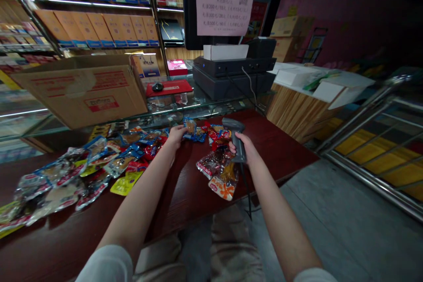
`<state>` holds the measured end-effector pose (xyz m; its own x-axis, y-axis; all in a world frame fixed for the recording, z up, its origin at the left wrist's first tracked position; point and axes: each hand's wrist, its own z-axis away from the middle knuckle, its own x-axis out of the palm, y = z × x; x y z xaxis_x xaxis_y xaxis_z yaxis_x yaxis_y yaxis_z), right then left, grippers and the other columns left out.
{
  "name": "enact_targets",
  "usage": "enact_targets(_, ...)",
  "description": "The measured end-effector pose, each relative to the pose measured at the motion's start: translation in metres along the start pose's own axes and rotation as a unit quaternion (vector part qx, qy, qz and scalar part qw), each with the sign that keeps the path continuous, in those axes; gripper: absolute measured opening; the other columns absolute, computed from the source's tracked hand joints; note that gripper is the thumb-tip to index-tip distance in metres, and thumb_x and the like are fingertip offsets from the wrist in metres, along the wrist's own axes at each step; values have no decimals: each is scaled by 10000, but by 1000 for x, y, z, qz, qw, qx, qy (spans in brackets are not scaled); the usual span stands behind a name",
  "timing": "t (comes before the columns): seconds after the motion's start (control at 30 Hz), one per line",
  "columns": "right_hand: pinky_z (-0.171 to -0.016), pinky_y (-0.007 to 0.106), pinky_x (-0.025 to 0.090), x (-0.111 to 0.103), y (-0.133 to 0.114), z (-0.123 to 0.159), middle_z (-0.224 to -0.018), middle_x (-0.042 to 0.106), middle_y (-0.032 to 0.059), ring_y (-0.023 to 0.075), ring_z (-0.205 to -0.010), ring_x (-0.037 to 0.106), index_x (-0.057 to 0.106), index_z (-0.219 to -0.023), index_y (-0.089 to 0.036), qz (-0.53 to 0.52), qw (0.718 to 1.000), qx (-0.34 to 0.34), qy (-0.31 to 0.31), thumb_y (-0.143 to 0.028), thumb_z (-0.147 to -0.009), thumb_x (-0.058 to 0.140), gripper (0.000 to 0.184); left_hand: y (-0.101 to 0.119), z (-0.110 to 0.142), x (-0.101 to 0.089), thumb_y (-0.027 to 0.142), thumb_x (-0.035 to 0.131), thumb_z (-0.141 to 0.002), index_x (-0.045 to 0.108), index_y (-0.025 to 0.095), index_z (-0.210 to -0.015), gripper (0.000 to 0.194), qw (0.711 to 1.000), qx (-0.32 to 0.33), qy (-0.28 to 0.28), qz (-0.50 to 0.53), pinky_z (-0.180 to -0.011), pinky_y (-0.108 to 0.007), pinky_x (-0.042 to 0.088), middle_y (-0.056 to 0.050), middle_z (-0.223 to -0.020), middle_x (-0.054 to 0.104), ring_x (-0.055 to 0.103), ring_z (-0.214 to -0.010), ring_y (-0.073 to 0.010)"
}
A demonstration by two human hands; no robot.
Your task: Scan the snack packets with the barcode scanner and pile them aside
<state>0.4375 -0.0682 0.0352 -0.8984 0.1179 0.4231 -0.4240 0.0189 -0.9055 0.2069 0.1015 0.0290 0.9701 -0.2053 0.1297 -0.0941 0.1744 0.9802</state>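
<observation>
My right hand (243,146) is wrapped around the handle of a dark grey barcode scanner (238,141), whose head tilts to the left and whose cable hangs over the table edge. In my left hand (177,135) a small blue snack packet (190,127) is pinched at its left side. Just under the scanner lie clear and red snack packets, one with an orange-and-white end (222,188). Left of my left arm, a long heap of snack packets (99,158) spreads over the table, with a yellow packet (126,182) near my forearm.
The dark red table (185,198) meets a glass counter behind it. On that counter stand an open cardboard box (89,92) at left and a black cash register (231,79) under a pink paper sign (224,2). A metal railing (373,176) runs along the right.
</observation>
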Motion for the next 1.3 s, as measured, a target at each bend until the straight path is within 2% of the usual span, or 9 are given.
enact_targets(0.13, -381, 219, 327, 1, 1, 2, -479, 509, -28, 96, -395, 414, 637, -907, -147, 10, 1000, -13, -20, -500, -778, 662, 376, 6, 36, -14, 179, 722, -688, 585, 176, -915, 265, 993, 11, -25, 113, -696, -322, 568, -15, -813, 686, 665, -731, -154)
enact_targets(0.27, -364, 224, 326, 4, 0, 9, -531, 551, -10, 96, -386, 402, 630, -949, -150, 26, 993, 12, -116, -498, -833, 625, 367, 1, 61, -21, 125, 723, -699, 553, 184, -945, 304, 981, 56, -25, 183, -802, -326, 577, -8, -891, 689, 667, -811, -130)
enact_targets(0.33, -351, 222, 322, 7, 0, 13, -625, 623, 17, 89, -389, 406, 614, -996, -155, 36, 988, 20, -146, -475, -839, 633, 357, -4, 68, -21, 114, 739, -687, 544, 181, -957, 340, 982, 62, -12, 180, -816, -340, 578, -10, -892, 684, 665, -810, -129)
enact_targets(0.4, -352, 218, 335, 9, 2, 15, -739, 680, 47, 84, -409, 432, 599, -1027, -163, 50, 987, 20, -150, -444, -839, 651, 342, -8, 72, -21, 105, 746, -673, 537, 177, -969, 369, 982, 61, -8, 177, -816, -356, 581, -13, -888, 683, 665, -802, -134)
enact_targets(0.63, -348, 205, 353, 10, 4, 14, -885, 719, 80, 77, -426, 477, 588, -1052, -169, 74, 986, 40, -147, -431, -842, 672, 345, -12, 75, -24, 103, 736, -660, 542, 185, -1022, 419, 981, 58, -28, 181, -844, -373, 578, -31, -955, 698, 682, -862, -154)
enact_targets(0.87, -344, 207, 356, 11, 4, 16, -912, 729, 88, 75, -418, 485, 578, -1040, -178, 67, 988, 21, -140, -438, -831, 680, 349, -18, 75, -23, 193, 773, -656, 522, 189, -1038, 457, 990, 72, -59, 104, -826, -381, 575, -38, -943, 714, 702, -856, -181)
enact_targets(1.13, -347, 210, 351, 12, 4, 15, -930, 709, 80, 68, -425, 473, 556, -1027, -188, 64, 987, 22, -143, -458, -816, 701, 372, -22, 80, -11, 245, 712, -715, 503, 185, -975, 339, 986, 115, -121, -19, -849, -385, 566, -44, -934, 729, 703, -854, -174)
enact_targets(1.3, -359, 194, 340, 12, 3, 16, -927, 652, 42, 43, -441, 439, 551, -1019, -191, 44, 985, 33, -164, -426, -839, 692, 328, -23, 82, -9, 229, 709, -683, 551, 169, -990, 351, 973, 171, -82, -129, -914, -402, 536, -86, -1050, 717, 686, -999, -239)
